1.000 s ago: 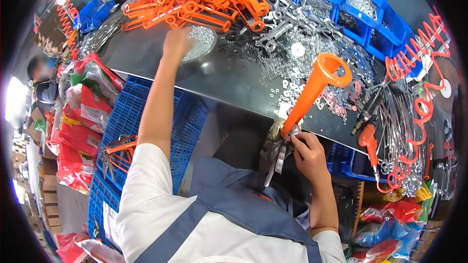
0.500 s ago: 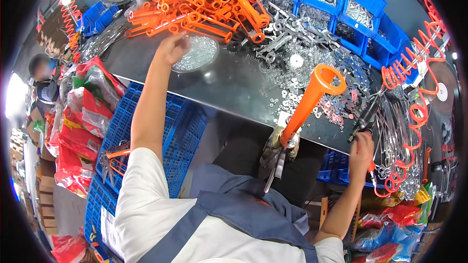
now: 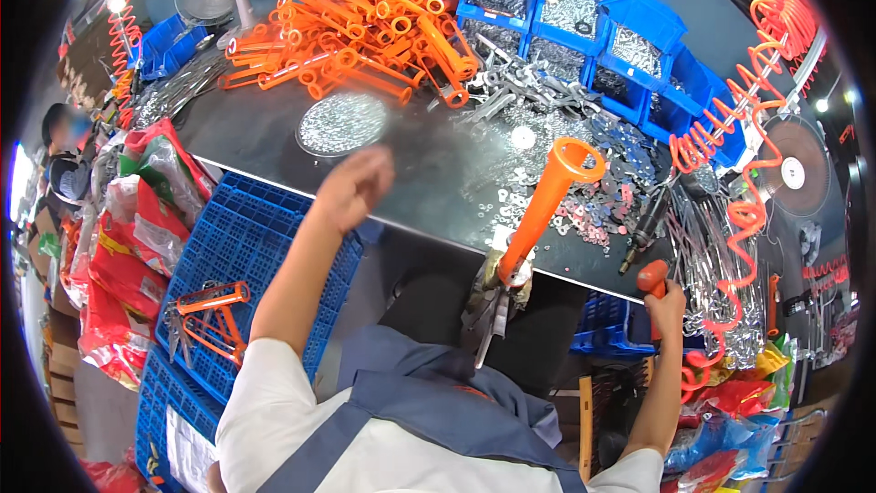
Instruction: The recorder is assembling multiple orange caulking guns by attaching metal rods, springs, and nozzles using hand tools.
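My left hand (image 3: 352, 188) hovers blurred over the near edge of the dark table (image 3: 429, 187), fingers curled; I cannot tell whether it holds anything. It is just in front of a round dish of small metal parts (image 3: 345, 123). My right hand (image 3: 669, 303) is low at the table's right front edge, gripping an orange-handled power tool (image 3: 650, 276). An orange tube with a flared top (image 3: 549, 201) leans upright at the table edge between my hands. Its metal handle assembly (image 3: 494, 299) hangs below in front of my lap, with neither hand on it.
A heap of orange tubes (image 3: 365, 27) and blue bins of hardware (image 3: 584, 18) fill the far side of the table. Loose washers (image 3: 566, 192) lie mid-table. Orange coiled hoses (image 3: 730, 155) hang at right. Blue crates (image 3: 237, 256) and red packages (image 3: 119, 246) stand at left, near another person (image 3: 64, 141).
My left hand drew back from the dish of metal parts toward me. My right hand left the tube's metal handle, swung right and took hold of the orange-handled tool.
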### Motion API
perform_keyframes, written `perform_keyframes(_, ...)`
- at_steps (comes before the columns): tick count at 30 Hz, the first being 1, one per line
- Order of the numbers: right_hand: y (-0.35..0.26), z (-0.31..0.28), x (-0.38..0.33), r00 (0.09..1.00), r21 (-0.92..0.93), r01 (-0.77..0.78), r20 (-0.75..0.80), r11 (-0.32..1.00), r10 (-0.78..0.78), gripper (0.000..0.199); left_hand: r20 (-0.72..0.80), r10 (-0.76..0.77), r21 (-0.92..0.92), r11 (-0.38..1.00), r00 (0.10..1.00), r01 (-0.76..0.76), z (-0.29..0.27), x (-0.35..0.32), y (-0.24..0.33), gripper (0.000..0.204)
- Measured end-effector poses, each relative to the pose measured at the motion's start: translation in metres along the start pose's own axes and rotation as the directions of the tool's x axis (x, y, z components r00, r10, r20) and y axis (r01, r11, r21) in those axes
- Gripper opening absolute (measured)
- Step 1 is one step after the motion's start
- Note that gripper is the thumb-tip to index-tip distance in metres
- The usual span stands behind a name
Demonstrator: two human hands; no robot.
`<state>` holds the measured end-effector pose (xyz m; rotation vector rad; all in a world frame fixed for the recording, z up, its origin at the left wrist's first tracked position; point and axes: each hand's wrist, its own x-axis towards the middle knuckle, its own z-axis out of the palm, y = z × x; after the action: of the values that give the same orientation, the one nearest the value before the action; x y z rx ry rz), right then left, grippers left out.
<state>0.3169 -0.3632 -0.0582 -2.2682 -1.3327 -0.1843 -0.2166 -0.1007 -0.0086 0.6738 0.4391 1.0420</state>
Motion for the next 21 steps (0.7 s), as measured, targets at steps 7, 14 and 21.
perform_keyframes(7,-0.103,-0.084,-0.073,0.874,0.843,-0.479,0.484,0.245,0.042,0.054,-0.068,-0.475,-0.135,0.876,0.877,0.464,0.035,-0.067,-0.098,0.016)
perform_keyframes(14,-0.213,-0.087,-0.106,0.715,0.759,-0.626,0.651,0.182,-0.255,0.048,0.126,-0.56,-0.131,0.809,0.819,0.573,0.08,-0.084,-0.125,0.019)
perform_keyframes(21,-0.21,-0.074,-0.104,0.613,0.644,-0.758,0.758,0.105,-0.224,0.056,0.099,-0.51,-0.049,0.855,0.854,0.517,0.08,-0.095,-0.121,0.018)
